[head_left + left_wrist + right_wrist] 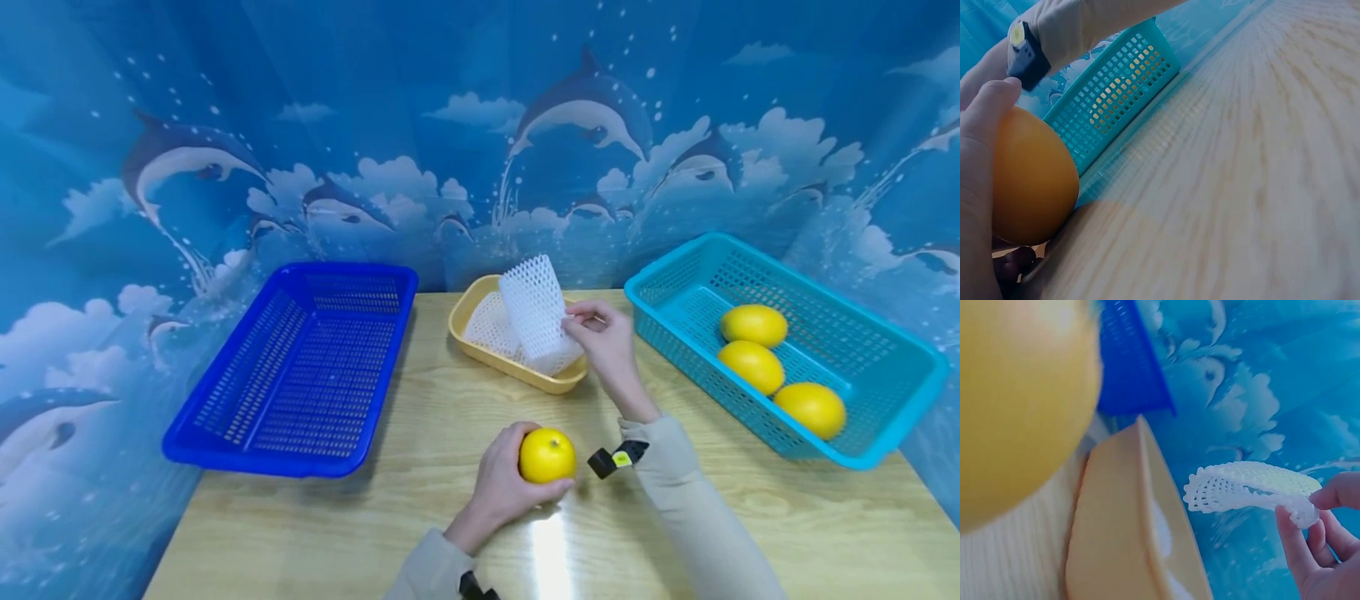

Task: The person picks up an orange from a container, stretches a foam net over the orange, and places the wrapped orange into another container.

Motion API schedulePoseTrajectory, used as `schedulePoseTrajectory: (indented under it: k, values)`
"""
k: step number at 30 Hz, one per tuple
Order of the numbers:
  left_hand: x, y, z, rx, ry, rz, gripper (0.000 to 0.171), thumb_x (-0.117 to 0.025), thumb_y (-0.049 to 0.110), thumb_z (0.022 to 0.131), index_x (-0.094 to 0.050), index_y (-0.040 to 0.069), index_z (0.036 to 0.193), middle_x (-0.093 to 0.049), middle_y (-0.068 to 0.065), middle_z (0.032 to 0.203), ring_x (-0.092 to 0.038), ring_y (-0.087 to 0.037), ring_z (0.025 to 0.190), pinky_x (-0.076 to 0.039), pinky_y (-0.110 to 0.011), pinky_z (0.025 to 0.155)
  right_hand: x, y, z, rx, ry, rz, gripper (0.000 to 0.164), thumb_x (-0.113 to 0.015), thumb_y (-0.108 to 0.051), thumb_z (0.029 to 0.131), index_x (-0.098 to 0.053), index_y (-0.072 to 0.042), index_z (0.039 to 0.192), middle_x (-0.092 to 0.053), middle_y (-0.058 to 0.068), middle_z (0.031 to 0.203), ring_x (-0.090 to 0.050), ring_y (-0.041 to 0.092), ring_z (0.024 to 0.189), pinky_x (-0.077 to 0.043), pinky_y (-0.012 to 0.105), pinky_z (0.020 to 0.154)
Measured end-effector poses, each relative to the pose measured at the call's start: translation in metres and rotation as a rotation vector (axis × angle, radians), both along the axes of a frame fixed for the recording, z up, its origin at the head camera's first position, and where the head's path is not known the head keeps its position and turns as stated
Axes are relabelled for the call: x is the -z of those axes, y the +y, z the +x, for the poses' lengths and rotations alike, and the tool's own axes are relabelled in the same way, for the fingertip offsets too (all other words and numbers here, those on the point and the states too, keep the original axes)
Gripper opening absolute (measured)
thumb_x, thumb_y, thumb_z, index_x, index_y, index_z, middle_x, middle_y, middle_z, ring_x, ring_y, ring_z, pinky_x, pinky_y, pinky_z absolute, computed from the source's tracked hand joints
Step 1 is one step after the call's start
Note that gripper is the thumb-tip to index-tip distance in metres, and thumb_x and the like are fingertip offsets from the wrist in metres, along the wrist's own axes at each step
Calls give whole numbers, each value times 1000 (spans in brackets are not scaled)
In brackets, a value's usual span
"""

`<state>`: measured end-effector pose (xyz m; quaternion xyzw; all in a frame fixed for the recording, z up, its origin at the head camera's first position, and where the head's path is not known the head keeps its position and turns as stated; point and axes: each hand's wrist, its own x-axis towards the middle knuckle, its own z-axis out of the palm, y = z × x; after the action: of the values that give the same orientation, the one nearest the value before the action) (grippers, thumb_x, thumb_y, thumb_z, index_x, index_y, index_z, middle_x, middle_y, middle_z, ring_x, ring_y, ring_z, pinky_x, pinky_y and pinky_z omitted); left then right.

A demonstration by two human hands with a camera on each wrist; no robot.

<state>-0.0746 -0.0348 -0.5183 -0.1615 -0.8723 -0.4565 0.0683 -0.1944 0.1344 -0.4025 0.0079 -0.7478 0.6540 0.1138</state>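
Note:
My left hand (504, 477) grips a round yellow fruit (547, 456), thumb and fingers wrapped round its sides, low over the table in front of me. In the left wrist view the fruit (1032, 178) looks orange, its underside close to the wood. My right hand (606, 340) pinches one end of a white foam net sleeve (534, 304) between thumb and fingers. That sleeve is raised above a small yellow tray (487, 357), where more white foam netting (487, 325) lies. In the right wrist view the pinched sleeve (1247, 486) appears flattened, its far end partly open.
To the left stands a dark blue plastic basket (322, 367) with nothing in it. A teal basket (667, 333) at the right holds three yellow fruits (753, 367). A dolphin-print curtain (465, 125) hangs behind the wooden table (337, 533).

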Motion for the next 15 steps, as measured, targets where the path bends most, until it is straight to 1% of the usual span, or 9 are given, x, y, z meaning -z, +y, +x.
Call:
schedulePoseTrajectory:
  k: [3, 5, 7, 9, 11, 13, 15]
  values:
    - [-1, 0, 0, 13, 1, 15, 70, -82, 56, 69, -56, 21, 123, -62, 7, 112, -58, -9, 97, -50, -32, 82, -8, 2, 10, -11, 34, -55, 20, -68, -1, 89, -65, 10, 105, -58, 9, 89, -62, 12, 74, -53, 19, 71]
    - [-1, 0, 0, 23, -24, 47, 68, -81, 54, 71, -56, 20, 125, -62, 5, 114, -58, -10, 98, -50, -32, 82, -13, 3, 16, -27, 54, -78, 20, -68, -1, 90, -65, 10, 106, -58, 8, 91, -63, 13, 76, -54, 20, 72]
    - [-1, -1, -2, 40, -74, 126, 65, -79, 50, 75, -56, 17, 126, -61, 4, 115, -57, -10, 95, -49, -29, 78, -18, 3, 24, -40, 72, -102, 18, -68, -1, 90, -64, 9, 105, -59, 8, 93, -64, 14, 79, -55, 22, 75]
    - [-3, -2, -5, 62, -137, 250, 59, -74, 43, 80, -56, 11, 127, -62, -1, 115, -55, -12, 92, -46, -25, 74, -24, 4, 32, -52, 89, -117, 17, -68, -1, 90, -64, 7, 104, -61, 8, 96, -65, 15, 82, -55, 22, 77]
    - [-7, -4, -8, 78, -186, 383, 54, -68, 37, 84, -57, 6, 127, -63, -8, 116, -54, -16, 92, -42, -23, 73, -29, 3, 40, -65, 109, -138, 15, -68, 1, 89, -64, 6, 102, -61, 10, 98, -64, 16, 84, -55, 23, 78]
    - [-13, -9, -10, 97, -191, 459, 53, -62, 35, 86, -56, 2, 127, -62, -11, 118, -54, -22, 97, -40, -27, 79, -34, 3, 49, -78, 130, -167, 13, -68, 3, 89, -64, 6, 101, -61, 11, 98, -64, 17, 84, -55, 23, 78]
    - [-23, -14, -12, 116, -174, 477, 53, -59, 35, 87, -57, 2, 128, -61, -11, 122, -50, -28, 106, -38, -34, 86, -38, 2, 57, -91, 151, -197, 12, -67, 7, 87, -64, 6, 99, -61, 13, 97, -63, 18, 84, -55, 24, 78]
